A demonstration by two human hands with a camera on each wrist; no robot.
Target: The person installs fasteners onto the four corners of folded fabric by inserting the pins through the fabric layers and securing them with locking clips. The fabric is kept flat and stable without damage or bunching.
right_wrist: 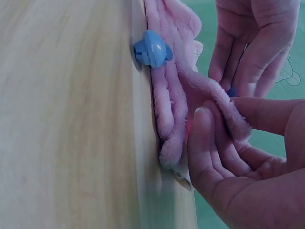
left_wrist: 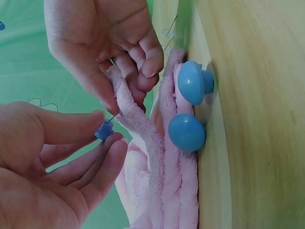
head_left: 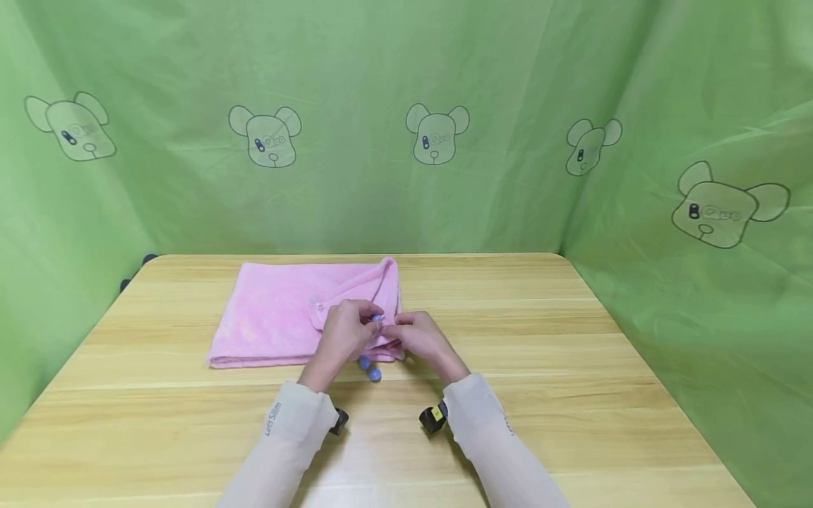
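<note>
My left hand (head_left: 343, 330) pinches a small blue pin base (left_wrist: 104, 130) between thumb and fingers, its thin needle (left_wrist: 113, 117) pointing at the raised edge of a pink fleece blanket (head_left: 273, 310). That edge (right_wrist: 233, 117) is gripped by my right hand (head_left: 424, 337), with thumb and fingertips on either side of the cloth. The blanket lies folded, its right corner turned back. Two glossy blue mushroom-shaped pieces (left_wrist: 190, 83) lie on the table against the near folds. A clear round fastener (head_left: 320, 306) shows on the turned-back flap.
The wooden table (head_left: 559, 367) stretches out on both sides of the blanket. Green curtains (head_left: 356, 197) printed with bear heads enclose its back and sides. Black wrist cameras (head_left: 432, 420) hang under both sleeves, close over the tabletop.
</note>
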